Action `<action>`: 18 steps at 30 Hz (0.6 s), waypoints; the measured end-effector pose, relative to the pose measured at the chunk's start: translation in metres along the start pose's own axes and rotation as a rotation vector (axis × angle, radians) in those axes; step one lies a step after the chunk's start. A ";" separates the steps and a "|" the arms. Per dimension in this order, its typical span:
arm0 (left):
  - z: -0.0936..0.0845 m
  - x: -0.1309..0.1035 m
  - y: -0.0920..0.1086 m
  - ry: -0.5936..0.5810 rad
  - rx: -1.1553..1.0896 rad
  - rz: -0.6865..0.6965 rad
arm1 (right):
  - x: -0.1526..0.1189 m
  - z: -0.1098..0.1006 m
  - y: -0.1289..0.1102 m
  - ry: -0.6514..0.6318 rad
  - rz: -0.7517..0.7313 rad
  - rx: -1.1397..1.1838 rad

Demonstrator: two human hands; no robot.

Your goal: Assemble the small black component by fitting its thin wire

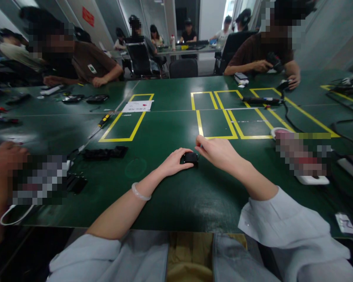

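A small black box-shaped part [190, 158] rests on the green table in front of me. My left hand [176, 161] is closed on it from the left, with the thumb along its near side and the fingers along its far side. My right hand [216, 152] is just right of the part, its thumb and forefinger pinched together. Whatever these fingertips hold, if anything, is too small to make out. A whitish bracelet [140, 192] circles my left wrist.
Yellow tape outlines mark the green table [164, 129]. Black strips [104, 152] and a yellow-black screwdriver [104, 120] lie to the left. A white-edged phone [314, 180] and a black corded tool [261, 100] lie to the right. Co-workers sit opposite; another person's hand [6, 160] is at left.
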State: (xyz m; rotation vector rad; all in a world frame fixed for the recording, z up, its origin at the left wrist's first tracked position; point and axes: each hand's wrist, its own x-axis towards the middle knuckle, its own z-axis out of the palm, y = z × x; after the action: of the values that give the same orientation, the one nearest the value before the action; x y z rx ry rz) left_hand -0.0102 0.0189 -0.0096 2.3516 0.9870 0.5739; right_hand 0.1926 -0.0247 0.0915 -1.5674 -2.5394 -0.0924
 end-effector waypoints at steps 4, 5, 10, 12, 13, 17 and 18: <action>-0.001 -0.001 0.000 -0.008 -0.015 -0.012 | -0.001 -0.001 -0.001 -0.002 -0.015 0.013; -0.001 -0.001 0.000 -0.007 -0.016 -0.011 | -0.001 -0.002 -0.001 0.003 -0.020 0.021; -0.001 -0.001 0.000 -0.001 -0.029 -0.013 | -0.002 -0.003 -0.001 0.015 -0.031 0.070; -0.001 -0.001 0.000 -0.005 -0.035 -0.019 | -0.002 -0.003 -0.001 0.016 -0.028 0.072; -0.001 0.000 0.000 -0.005 -0.036 -0.019 | -0.002 -0.003 -0.001 0.017 -0.025 0.066; -0.001 0.000 -0.001 0.007 -0.030 -0.013 | -0.001 -0.004 -0.001 0.009 -0.002 0.008; -0.001 -0.001 -0.001 0.006 -0.030 -0.015 | -0.001 -0.003 -0.001 0.004 0.003 -0.012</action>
State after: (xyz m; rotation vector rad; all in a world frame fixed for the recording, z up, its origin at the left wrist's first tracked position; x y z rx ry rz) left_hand -0.0112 0.0190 -0.0096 2.3156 0.9919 0.5866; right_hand 0.1921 -0.0267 0.0948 -1.5739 -2.5377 -0.1114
